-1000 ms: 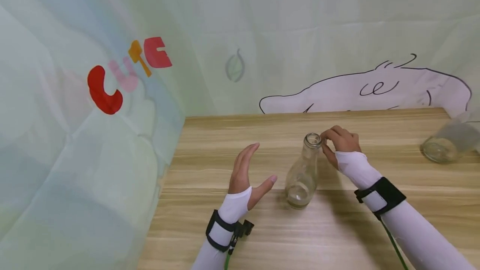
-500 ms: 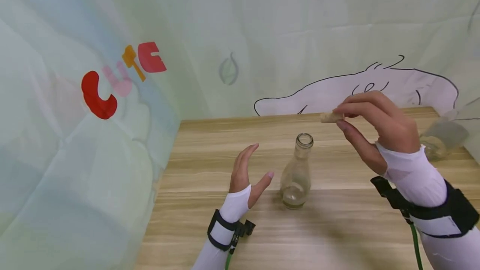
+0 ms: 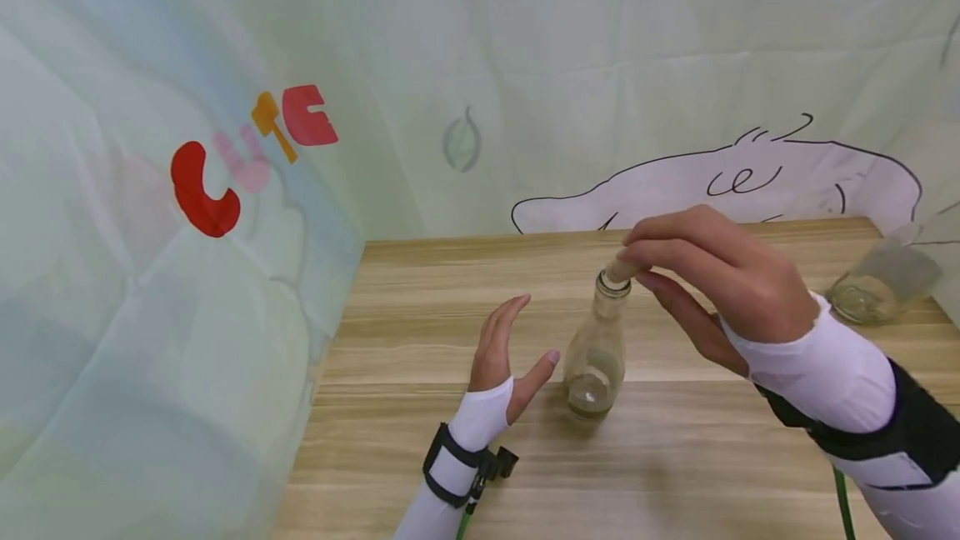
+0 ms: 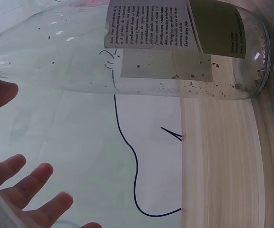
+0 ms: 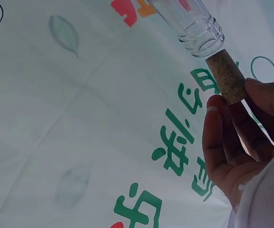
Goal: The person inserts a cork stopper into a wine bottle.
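A clear glass bottle [image 3: 594, 361] stands upright on the wooden table, its open mouth facing up. My right hand [image 3: 727, 277] pinches a cork [image 5: 226, 76] between thumb and fingers, one end at the rim of the bottle neck [image 5: 201, 35]. Whether the cork touches the glass I cannot tell. Left of the bottle, my left hand [image 3: 506, 357] is held with fingers spread and thumb apart, gripping nothing. In the left wrist view the bottle carries a printed label [image 4: 149, 23], with small dark specks on the glass.
A second glass vessel [image 3: 881, 286] is at the table's right end, partly blurred. The wooden table [image 3: 450, 273] meets a printed cloth backdrop [image 3: 562, 90] at the back and left. Each wrist wears a strapped camera with a green cable.
From beside the bottle neck, my right hand has risen to the right with the cork, then come back left and down to the bottle's mouth. My left hand has barely shifted.
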`<state>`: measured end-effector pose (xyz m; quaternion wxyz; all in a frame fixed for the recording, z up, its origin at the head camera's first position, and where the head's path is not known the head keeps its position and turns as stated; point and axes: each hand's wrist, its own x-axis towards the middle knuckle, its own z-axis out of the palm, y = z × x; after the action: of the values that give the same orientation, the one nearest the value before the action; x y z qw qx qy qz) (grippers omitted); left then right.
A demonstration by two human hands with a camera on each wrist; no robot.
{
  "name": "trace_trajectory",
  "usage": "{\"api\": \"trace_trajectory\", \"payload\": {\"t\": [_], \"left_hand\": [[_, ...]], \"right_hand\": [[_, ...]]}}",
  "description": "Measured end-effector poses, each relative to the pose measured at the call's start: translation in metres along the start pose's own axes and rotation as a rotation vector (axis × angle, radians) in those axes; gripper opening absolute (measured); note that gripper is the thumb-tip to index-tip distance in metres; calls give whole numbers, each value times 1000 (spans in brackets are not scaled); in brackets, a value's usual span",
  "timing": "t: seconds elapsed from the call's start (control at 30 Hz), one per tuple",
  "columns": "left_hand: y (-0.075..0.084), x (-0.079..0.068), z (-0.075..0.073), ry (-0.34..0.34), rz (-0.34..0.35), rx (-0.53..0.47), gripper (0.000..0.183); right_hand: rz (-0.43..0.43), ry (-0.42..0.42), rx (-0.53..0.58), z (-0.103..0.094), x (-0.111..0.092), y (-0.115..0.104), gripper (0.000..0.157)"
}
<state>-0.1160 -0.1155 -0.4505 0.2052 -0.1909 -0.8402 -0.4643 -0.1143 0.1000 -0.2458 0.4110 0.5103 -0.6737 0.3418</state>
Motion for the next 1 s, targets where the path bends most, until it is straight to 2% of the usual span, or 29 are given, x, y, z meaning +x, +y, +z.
{"api": "trace_trajectory", "payload": {"t": [0.2, 0.43, 0.7, 0.83, 0.93, 1.0], "left_hand": [[0, -1, 1, -4, -24, 2, 70], [0, -2, 3, 5, 18, -11, 69], [20, 5, 6, -67, 66, -101, 69], [34, 12, 13, -119, 80, -158, 73], [42, 19, 21, -152, 77, -203, 74], [46, 22, 28, -166, 66, -231, 74]], "right_hand": [[-28, -30, 20, 4, 4, -2, 25], [-37, -71, 20, 6, 3, -1, 25], [-22, -98, 2, 4, 4, -2, 27], [91, -90, -34, 0, 5, -5, 36], [266, -111, -24, -4, 6, -7, 42], [383, -125, 24, -4, 7, -7, 40]]}}
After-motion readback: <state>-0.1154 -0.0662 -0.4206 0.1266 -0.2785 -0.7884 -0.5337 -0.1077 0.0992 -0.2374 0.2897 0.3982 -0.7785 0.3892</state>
